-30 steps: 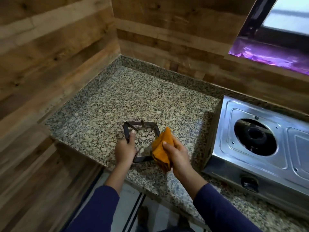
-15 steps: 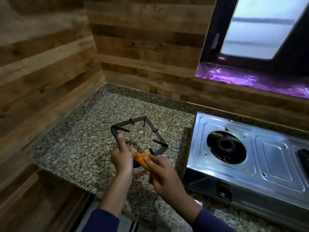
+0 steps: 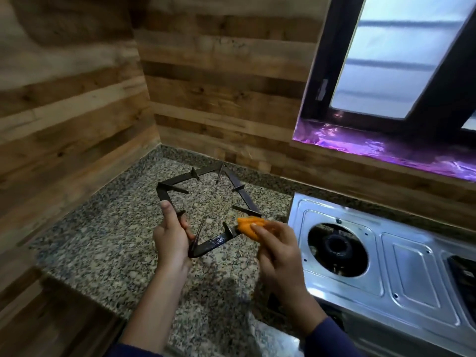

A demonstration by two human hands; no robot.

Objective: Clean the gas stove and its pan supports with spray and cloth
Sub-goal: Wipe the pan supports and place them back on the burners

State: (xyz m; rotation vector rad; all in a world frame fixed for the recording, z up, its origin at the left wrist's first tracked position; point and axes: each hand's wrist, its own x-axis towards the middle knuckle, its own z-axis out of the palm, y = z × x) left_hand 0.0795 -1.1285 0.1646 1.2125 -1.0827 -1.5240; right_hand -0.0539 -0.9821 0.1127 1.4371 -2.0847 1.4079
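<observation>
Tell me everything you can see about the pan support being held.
The pan support is a square frame of dark, worn-looking metal with short prongs pointing inward. It is held tilted above the granite counter, left of the stove. The left hand grips its near-left side; the right hand presses an orange cloth onto the near-right bar, which looks wet and glossy.

Wood-plank walls (image 3: pixel 219 81), granite counter (image 3: pixel 103 240), dark-framed window (image 3: pixel 401 60).
</observation>
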